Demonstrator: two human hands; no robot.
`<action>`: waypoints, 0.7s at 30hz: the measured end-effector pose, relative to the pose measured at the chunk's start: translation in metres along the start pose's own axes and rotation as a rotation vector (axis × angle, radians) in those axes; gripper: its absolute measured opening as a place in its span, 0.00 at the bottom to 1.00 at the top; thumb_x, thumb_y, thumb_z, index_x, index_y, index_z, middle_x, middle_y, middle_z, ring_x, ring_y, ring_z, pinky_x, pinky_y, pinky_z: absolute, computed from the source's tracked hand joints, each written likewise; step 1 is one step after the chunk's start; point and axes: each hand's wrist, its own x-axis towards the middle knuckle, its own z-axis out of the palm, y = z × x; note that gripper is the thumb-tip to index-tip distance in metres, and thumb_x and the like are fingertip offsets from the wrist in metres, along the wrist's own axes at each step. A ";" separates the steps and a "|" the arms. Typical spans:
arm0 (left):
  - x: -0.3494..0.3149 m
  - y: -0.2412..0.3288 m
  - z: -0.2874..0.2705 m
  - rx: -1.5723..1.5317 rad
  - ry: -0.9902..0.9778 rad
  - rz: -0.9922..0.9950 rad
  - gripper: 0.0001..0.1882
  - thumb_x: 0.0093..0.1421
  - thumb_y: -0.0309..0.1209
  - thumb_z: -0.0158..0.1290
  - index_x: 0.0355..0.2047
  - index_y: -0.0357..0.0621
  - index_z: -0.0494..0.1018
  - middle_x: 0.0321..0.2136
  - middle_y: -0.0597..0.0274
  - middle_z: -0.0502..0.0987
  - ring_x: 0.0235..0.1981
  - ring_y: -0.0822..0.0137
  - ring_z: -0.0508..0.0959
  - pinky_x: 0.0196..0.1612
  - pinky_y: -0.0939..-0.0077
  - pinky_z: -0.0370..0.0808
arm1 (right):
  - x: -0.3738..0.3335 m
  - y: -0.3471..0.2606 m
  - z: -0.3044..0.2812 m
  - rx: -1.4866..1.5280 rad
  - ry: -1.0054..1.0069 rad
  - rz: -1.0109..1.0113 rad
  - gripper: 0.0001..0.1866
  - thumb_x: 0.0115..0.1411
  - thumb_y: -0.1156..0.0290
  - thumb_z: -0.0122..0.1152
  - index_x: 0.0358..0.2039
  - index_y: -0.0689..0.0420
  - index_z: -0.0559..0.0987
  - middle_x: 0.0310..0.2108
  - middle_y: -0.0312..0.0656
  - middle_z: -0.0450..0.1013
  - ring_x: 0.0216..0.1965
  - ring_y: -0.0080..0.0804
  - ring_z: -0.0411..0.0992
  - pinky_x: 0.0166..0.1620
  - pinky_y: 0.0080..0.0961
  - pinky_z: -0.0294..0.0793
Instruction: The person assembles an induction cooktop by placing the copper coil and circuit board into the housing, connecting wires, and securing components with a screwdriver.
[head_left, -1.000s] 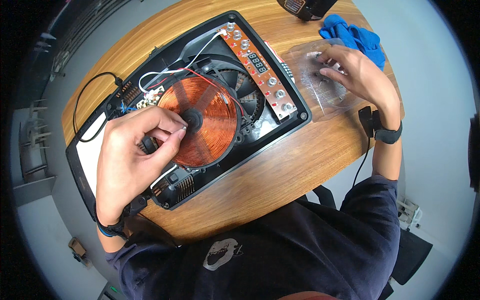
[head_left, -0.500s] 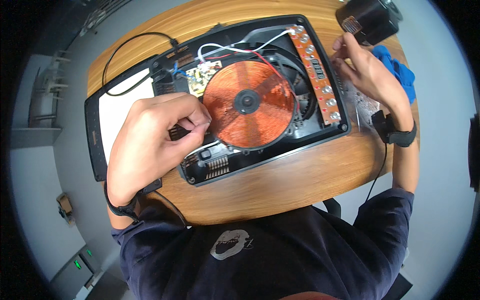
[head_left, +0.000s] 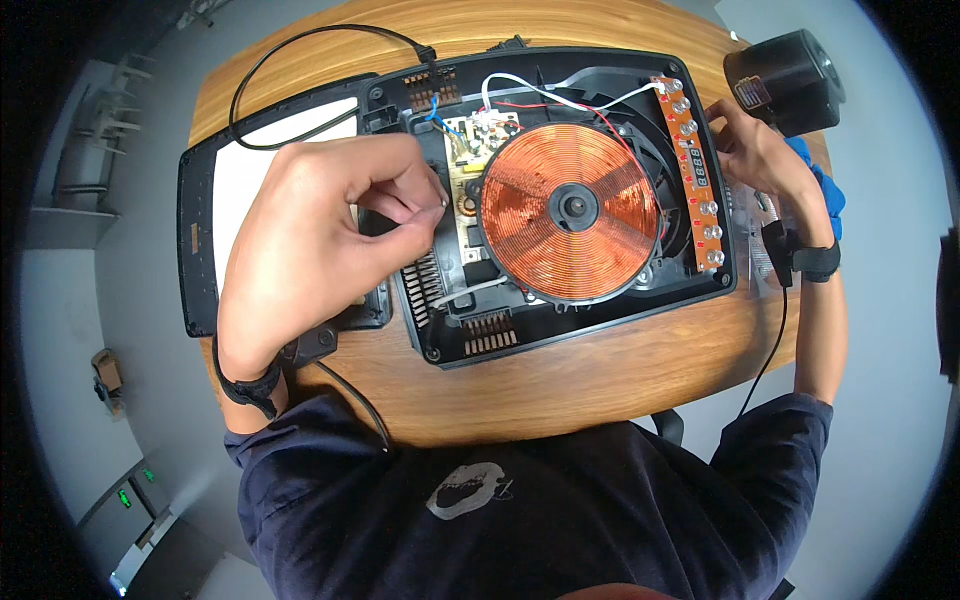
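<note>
An opened induction cooker point(head_left: 590, 325) lies on the table, showing its round copper coil point(head_left: 535, 170) with a black centre. My left hand point(head_left: 330, 225) hovers over the coil's left side, thumb and fingertips pinched together. A tiny pale speck shows at those fingertips, too small to name. Behind them is the cooker's circuit board point(head_left: 490, 145). My right hand point(head_left: 765, 155) is beside the cooker's right edge, close to the orange LED strip board point(head_left: 708, 215). Its fingers are bent and apart, with nothing visible in them.
The cooker's cover panel point(head_left: 285, 140) lies at left, partly beneath my left hand. A black cable point(head_left: 270, 45) arches over it. At far right are a black cylinder point(head_left: 790, 85), a blue cloth point(head_left: 832, 195) and a clear plastic bag point(head_left: 750, 225). Wires run above the coil.
The cooker sits further right in the picture, as do the cover's edge and the cylinder. My left hand, still pinched, is now clear of the coil. My right hand is lower beside the cylinder.
</note>
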 end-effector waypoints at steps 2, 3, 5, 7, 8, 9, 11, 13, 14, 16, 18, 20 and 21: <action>0.001 -0.003 -0.006 -0.022 -0.025 -0.048 0.04 0.64 0.17 0.68 0.36 0.33 0.83 0.39 0.59 0.89 0.39 0.74 0.87 0.48 0.77 0.86 | 0.004 0.002 0.001 0.024 0.015 0.052 0.25 0.73 0.65 0.72 0.62 0.66 0.75 0.43 0.59 0.87 0.46 0.46 0.89 0.50 0.40 0.86; 0.001 -0.005 -0.008 -0.043 -0.026 -0.048 0.04 0.64 0.17 0.68 0.36 0.33 0.83 0.39 0.59 0.89 0.39 0.74 0.87 0.48 0.77 0.86 | 0.005 0.010 0.002 0.035 0.034 0.035 0.25 0.74 0.64 0.71 0.62 0.66 0.75 0.43 0.58 0.87 0.45 0.45 0.88 0.50 0.40 0.86; 0.003 -0.007 -0.010 -0.090 -0.029 -0.045 0.04 0.64 0.17 0.68 0.38 0.33 0.83 0.38 0.60 0.89 0.38 0.74 0.87 0.48 0.78 0.86 | 0.005 0.026 0.002 0.051 0.071 0.005 0.24 0.76 0.64 0.68 0.64 0.65 0.74 0.42 0.57 0.86 0.44 0.42 0.87 0.50 0.40 0.86; 0.004 -0.010 -0.007 -0.145 -0.040 -0.056 0.06 0.65 0.19 0.68 0.42 0.33 0.85 0.38 0.62 0.88 0.38 0.75 0.86 0.47 0.77 0.85 | 0.005 0.025 0.002 0.218 0.110 0.018 0.22 0.80 0.67 0.61 0.68 0.63 0.71 0.42 0.49 0.81 0.43 0.35 0.82 0.50 0.37 0.84; 0.006 -0.011 -0.004 -0.170 -0.039 -0.050 0.06 0.66 0.19 0.68 0.43 0.33 0.85 0.38 0.62 0.88 0.38 0.76 0.86 0.47 0.77 0.84 | 0.005 0.024 0.002 0.287 0.142 0.015 0.22 0.81 0.68 0.59 0.68 0.63 0.70 0.42 0.48 0.80 0.43 0.34 0.81 0.50 0.37 0.83; 0.006 -0.014 -0.003 -0.194 -0.038 -0.043 0.07 0.66 0.19 0.68 0.44 0.33 0.86 0.37 0.62 0.88 0.38 0.76 0.85 0.47 0.77 0.84 | 0.004 0.021 0.001 0.355 0.174 0.012 0.22 0.81 0.68 0.58 0.69 0.62 0.70 0.42 0.46 0.78 0.43 0.33 0.80 0.50 0.36 0.83; 0.007 -0.015 -0.006 -0.172 -0.062 -0.048 0.08 0.67 0.20 0.68 0.46 0.32 0.87 0.37 0.63 0.88 0.38 0.76 0.85 0.47 0.77 0.84 | -0.003 -0.010 -0.009 0.338 0.238 0.039 0.24 0.83 0.71 0.53 0.75 0.60 0.67 0.42 0.42 0.74 0.44 0.31 0.78 0.50 0.34 0.81; 0.010 -0.015 -0.003 -0.190 -0.050 -0.028 0.08 0.67 0.21 0.68 0.46 0.32 0.87 0.38 0.62 0.88 0.39 0.76 0.85 0.47 0.78 0.83 | -0.006 -0.014 -0.014 0.331 0.324 -0.021 0.26 0.83 0.71 0.52 0.78 0.58 0.65 0.42 0.41 0.74 0.45 0.30 0.78 0.50 0.34 0.80; 0.010 -0.014 -0.003 -0.203 -0.038 -0.028 0.08 0.67 0.20 0.68 0.46 0.32 0.87 0.39 0.62 0.88 0.39 0.77 0.85 0.48 0.78 0.83 | -0.010 -0.033 -0.015 0.288 0.397 -0.009 0.26 0.83 0.70 0.55 0.77 0.57 0.69 0.42 0.43 0.75 0.45 0.31 0.78 0.49 0.32 0.79; 0.013 -0.014 -0.002 -0.228 -0.014 -0.026 0.08 0.68 0.20 0.68 0.46 0.31 0.87 0.41 0.62 0.89 0.40 0.77 0.84 0.48 0.79 0.83 | -0.015 -0.055 -0.019 0.044 0.486 -0.276 0.24 0.81 0.70 0.60 0.73 0.58 0.74 0.43 0.45 0.76 0.43 0.32 0.77 0.49 0.32 0.79; 0.013 -0.018 0.000 -0.256 0.018 -0.009 0.08 0.68 0.20 0.68 0.46 0.32 0.87 0.42 0.63 0.88 0.41 0.77 0.84 0.49 0.79 0.83 | -0.029 -0.094 -0.023 -0.002 0.442 -0.392 0.23 0.74 0.70 0.71 0.67 0.59 0.81 0.43 0.47 0.77 0.42 0.35 0.78 0.47 0.32 0.80; 0.012 -0.018 -0.001 -0.272 0.037 0.001 0.08 0.68 0.20 0.68 0.46 0.32 0.87 0.42 0.64 0.88 0.42 0.77 0.85 0.49 0.80 0.82 | -0.037 -0.112 -0.021 -0.022 0.428 -0.557 0.23 0.68 0.68 0.78 0.61 0.58 0.85 0.38 0.44 0.79 0.36 0.38 0.81 0.38 0.33 0.81; 0.011 -0.016 -0.001 -0.271 0.044 -0.002 0.08 0.68 0.20 0.68 0.46 0.33 0.87 0.42 0.65 0.88 0.42 0.77 0.85 0.49 0.80 0.83 | -0.039 -0.117 -0.020 -0.074 0.431 -0.656 0.22 0.66 0.67 0.80 0.59 0.57 0.87 0.37 0.43 0.80 0.33 0.39 0.82 0.35 0.33 0.81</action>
